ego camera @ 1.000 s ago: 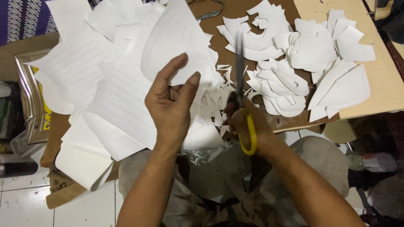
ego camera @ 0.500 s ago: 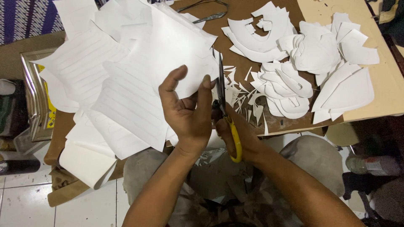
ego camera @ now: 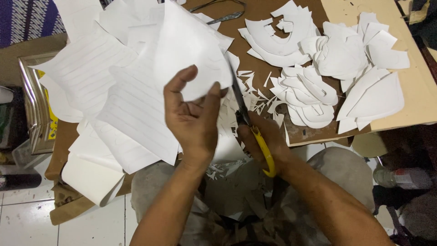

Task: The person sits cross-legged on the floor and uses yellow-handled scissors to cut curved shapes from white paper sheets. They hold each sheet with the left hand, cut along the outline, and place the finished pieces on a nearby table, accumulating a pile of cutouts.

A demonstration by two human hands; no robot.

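L hand [ego camera: 193,120] pinching paper sheet [ego camera: 191,54], R hand [ego camera: 264,139] gripping scissors [ego camera: 248,123], handle partly hidden

My left hand [ego camera: 193,120] pinches a white paper sheet [ego camera: 189,50] at mid-frame, thumb and fingers curled on its lower edge. My right hand [ego camera: 264,139] has its grip closed around yellow-handled scissors [ego camera: 248,120], blades pointing up along the sheet's right edge. Cut paper shapes [ego camera: 314,91] lie at upper right on brown cardboard [ego camera: 268,11]; lined sheets [ego camera: 86,73] lie at left.

left hand [ego camera: 193,116] raised, fingers pinching, right hand [ego camera: 264,139] gripping
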